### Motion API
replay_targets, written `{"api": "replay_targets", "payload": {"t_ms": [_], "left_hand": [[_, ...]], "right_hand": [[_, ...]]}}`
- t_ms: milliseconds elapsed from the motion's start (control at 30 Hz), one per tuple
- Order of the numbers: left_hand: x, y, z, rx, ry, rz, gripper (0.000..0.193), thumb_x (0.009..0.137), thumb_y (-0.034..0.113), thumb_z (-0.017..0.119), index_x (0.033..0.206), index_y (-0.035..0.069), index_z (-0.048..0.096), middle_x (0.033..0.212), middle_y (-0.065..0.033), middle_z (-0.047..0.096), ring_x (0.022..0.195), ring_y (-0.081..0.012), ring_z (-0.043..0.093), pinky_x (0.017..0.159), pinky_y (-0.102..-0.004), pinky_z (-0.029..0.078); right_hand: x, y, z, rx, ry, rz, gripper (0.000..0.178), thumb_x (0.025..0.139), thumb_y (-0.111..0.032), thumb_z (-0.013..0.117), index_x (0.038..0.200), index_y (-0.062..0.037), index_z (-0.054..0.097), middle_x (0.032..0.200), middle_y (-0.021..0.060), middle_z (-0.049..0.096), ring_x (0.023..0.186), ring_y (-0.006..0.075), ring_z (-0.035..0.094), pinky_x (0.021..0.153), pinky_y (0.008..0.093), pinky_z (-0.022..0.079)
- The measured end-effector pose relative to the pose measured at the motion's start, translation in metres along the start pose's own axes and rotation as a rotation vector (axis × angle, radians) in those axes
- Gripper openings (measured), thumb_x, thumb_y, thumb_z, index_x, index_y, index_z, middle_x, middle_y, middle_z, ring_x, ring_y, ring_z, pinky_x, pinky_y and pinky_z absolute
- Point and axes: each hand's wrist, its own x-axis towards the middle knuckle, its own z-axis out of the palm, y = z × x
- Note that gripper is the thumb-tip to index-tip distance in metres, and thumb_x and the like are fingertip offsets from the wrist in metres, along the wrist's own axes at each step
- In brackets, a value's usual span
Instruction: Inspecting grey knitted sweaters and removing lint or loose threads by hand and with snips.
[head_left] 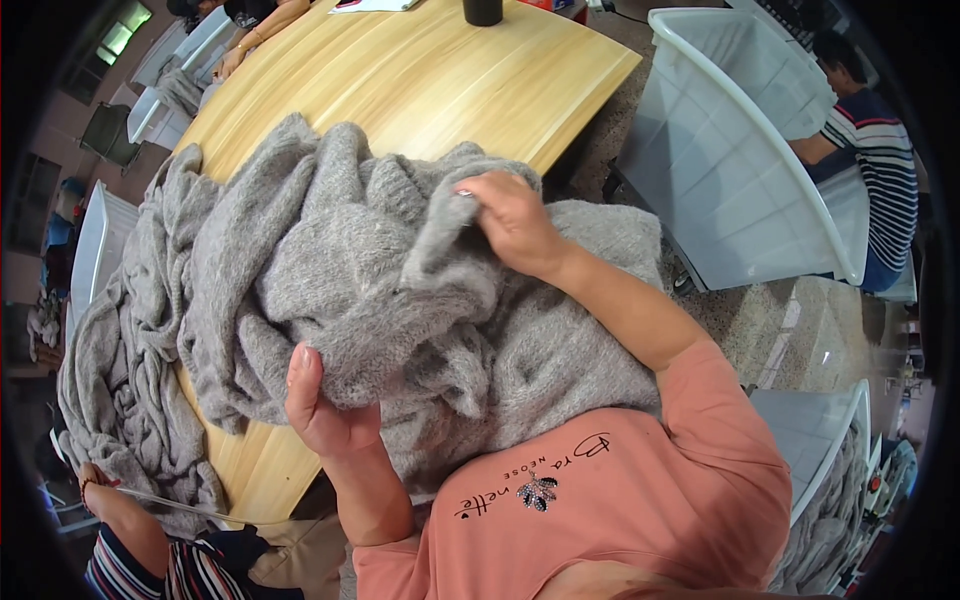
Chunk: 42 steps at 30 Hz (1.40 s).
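A large heap of fuzzy grey knitwear (340,250) lies across the near side of the table and spills over my lap. My right hand (512,220) is closed, pinching a raised fold of a grey knitted garment (440,235) between thumb and fingers. Lower and to the left, my left hand (335,410) holds the near edge of the same knit; its thumb points up, while the fingers are partly hidden under the fabric. Between the two hands the knit is bunched into a thick roll. Which part of the garment this is, I cannot tell.
The wooden table (440,75) carries a dark cup (483,10) at its far edge. Large white bins (730,160) stand on the right, another bin (815,440) lower right. A person in stripes (870,170) sits beyond; another person's arm (135,520) reaches in lower left.
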Motion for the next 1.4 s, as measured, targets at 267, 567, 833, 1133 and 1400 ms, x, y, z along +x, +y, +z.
{"api": "replay_targets", "payload": {"t_ms": [267, 567, 833, 1133, 1400], "left_hand": [[0.006, 0.013, -0.004, -0.071, 0.017, -0.005, 0.033, 0.087, 0.018, 0.048, 0.112, -0.003, 0.053, 0.11, -0.0168, 0.059, 0.101, -0.0306, 0.057, 0.091, -0.0467, 0.042], [-0.003, -0.016, 0.029, 0.256, -0.171, -0.056, 0.01, 0.079, 0.002, 0.057, 0.086, -0.005, 0.06, 0.08, -0.012, 0.064, 0.069, -0.0156, 0.061, 0.067, -0.028, 0.048], [0.002, -0.033, 0.023, 0.467, -0.168, -0.196, 0.004, 0.075, -0.003, 0.062, 0.079, -0.001, 0.062, 0.074, 0.0005, 0.062, 0.063, -0.0025, 0.049, 0.057, -0.0184, 0.038], [0.005, -0.043, 0.022, 0.563, -0.238, -0.267, 0.004, 0.076, -0.002, 0.063, 0.08, -0.002, 0.064, 0.073, 0.0, 0.063, 0.063, -0.0031, 0.052, 0.057, -0.0186, 0.04], [0.008, -0.038, 0.012, 0.462, -0.227, -0.315, 0.005, 0.077, -0.002, 0.061, 0.081, -0.002, 0.064, 0.074, -0.0027, 0.064, 0.065, -0.0049, 0.055, 0.058, -0.0199, 0.043]], "right_hand": [[-0.015, -0.023, -0.033, 0.632, 0.095, 0.29, 0.017, 0.084, 0.008, 0.047, 0.092, 0.0014, 0.06, 0.08, 0.0017, 0.059, 0.07, 0.0075, 0.052, 0.062, 0.0214, 0.043], [-0.024, -0.098, -0.072, 0.291, -0.204, -0.396, 0.012, 0.077, -0.006, 0.057, 0.087, 0.0007, 0.059, 0.075, 0.0105, 0.06, 0.062, 0.0225, 0.059, 0.055, 0.0323, 0.047], [-0.032, -0.097, -0.041, 0.185, -0.545, -0.477, 0.015, 0.069, -0.005, 0.059, 0.083, 0.0004, 0.058, 0.078, 0.0087, 0.058, 0.063, 0.0181, 0.056, 0.047, 0.0292, 0.039], [-0.017, -0.1, -0.029, 0.184, -0.222, -0.747, 0.013, 0.067, -0.005, 0.062, 0.08, -0.0032, 0.06, 0.078, 0.0028, 0.055, 0.068, 0.0158, 0.056, 0.052, 0.0296, 0.044], [-0.035, -0.087, -0.015, 0.199, -0.208, -0.633, 0.02, 0.064, 0.001, 0.062, 0.083, 0.0017, 0.058, 0.077, 0.0074, 0.056, 0.053, 0.0141, 0.053, 0.042, 0.024, 0.039]]}}
